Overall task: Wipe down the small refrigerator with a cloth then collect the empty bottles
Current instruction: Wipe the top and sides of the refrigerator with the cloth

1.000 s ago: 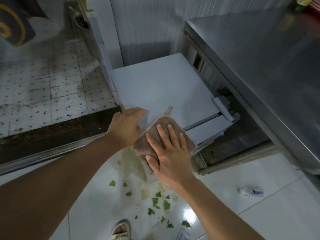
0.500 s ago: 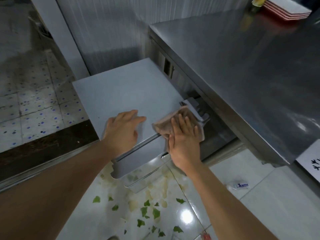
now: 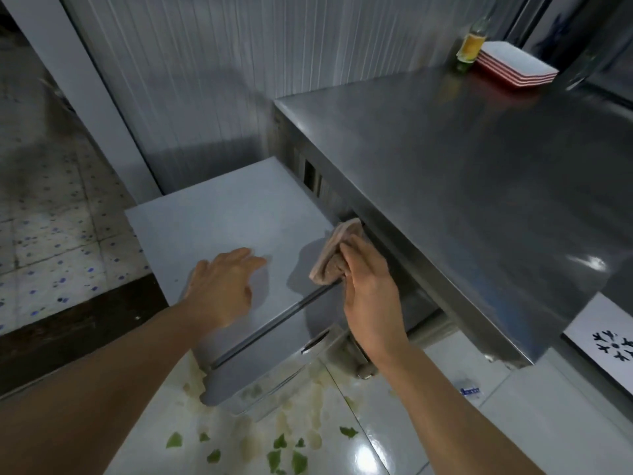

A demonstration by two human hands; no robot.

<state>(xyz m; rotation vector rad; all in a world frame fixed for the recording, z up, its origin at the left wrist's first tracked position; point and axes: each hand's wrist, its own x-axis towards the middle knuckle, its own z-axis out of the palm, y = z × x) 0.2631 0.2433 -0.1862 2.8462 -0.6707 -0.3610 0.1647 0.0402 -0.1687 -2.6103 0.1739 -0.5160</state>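
Right hand (image 3: 371, 296) is now sliding the bunched brown cloth (image 3: 334, 257) to the small grey refrigerator's (image 3: 222, 221) right edge, fingers gripping it; left hand (image 3: 222, 286) is bracing flat, fingers straight. Risk: cloth snagging under the steel counter (image 3: 462, 186).

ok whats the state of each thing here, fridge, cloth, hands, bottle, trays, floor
small refrigerator: door shut, top bare
cloth: bunched, gripped at the refrigerator's right edge
right hand: curled round the cloth
left hand: flat on the refrigerator top, fingers straight
bottle: upright on the steel counter, partly filled with yellow liquid
red and white trays: stacked beside the bottle
floor: littered with green leaf scraps and pale bits
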